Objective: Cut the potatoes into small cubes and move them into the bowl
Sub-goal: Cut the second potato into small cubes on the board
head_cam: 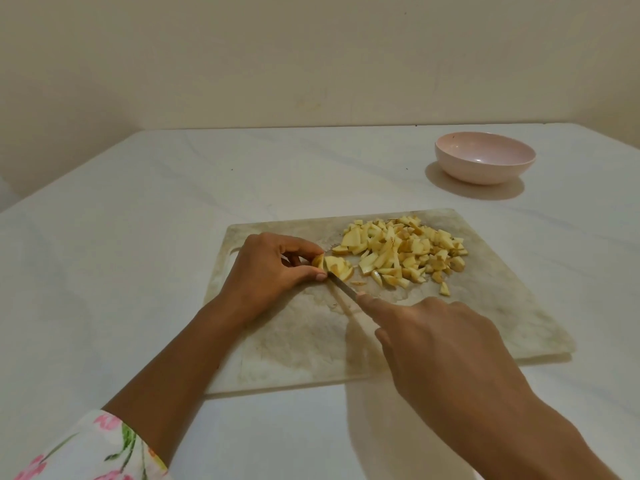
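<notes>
On the worn pale cutting board (485, 306) my left hand (270, 271) pinches a small stack of potato slices (334, 265) between thumb and fingers. My right hand (440, 344) grips a knife (343, 289), index finger stretched along the blade's back; the blade's tip is down in the slices right beside my left thumb. The handle is hidden inside my hand. A heap of several cut potato pieces (405, 252) with bits of skin lies on the board's far right part. A pink bowl (485, 162) stands beyond the board at the back right, with nothing visible inside.
The board lies on a white marbled table (138, 237) that meets a plain beige wall (277, 64) at the back. One stray potato piece (444, 289) lies near the heap. A floral sleeve (104, 448) covers my left forearm at the bottom left.
</notes>
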